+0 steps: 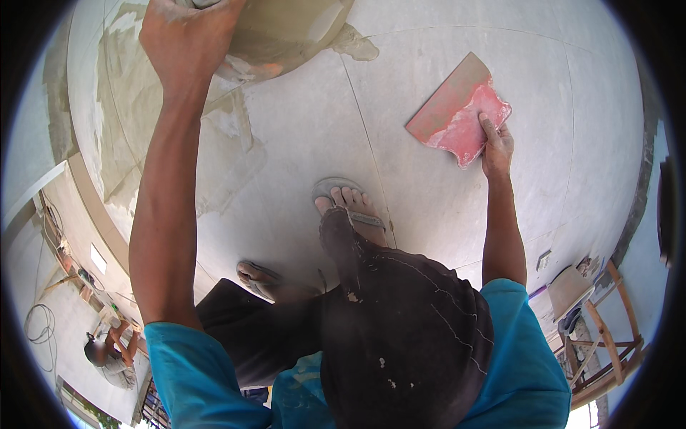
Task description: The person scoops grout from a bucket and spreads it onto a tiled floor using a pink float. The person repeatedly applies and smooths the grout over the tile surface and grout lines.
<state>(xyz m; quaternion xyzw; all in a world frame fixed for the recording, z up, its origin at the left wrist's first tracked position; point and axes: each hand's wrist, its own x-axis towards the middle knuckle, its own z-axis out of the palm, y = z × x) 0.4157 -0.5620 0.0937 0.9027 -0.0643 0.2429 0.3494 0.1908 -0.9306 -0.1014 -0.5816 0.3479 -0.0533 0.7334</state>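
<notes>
At the top left, my left hand is closed around something grey whose kind I cannot make out, as the frame's upper edge cuts it off. Right beside that hand is a rounded basin-like thing, smeared with grey-green plaster and showing an orange patch low on its side. My right hand grips a flat red spreader by its ragged near edge, thumb on top. Dried grey plaster coats the spreader's straight far side. It is held apart from the basin, over the pale floor.
Wet plaster covers the pale floor at the left. My sandalled foot stands in the middle. At the lower right is a wooden stool-like frame. Far left, another person crouches near a coiled cable.
</notes>
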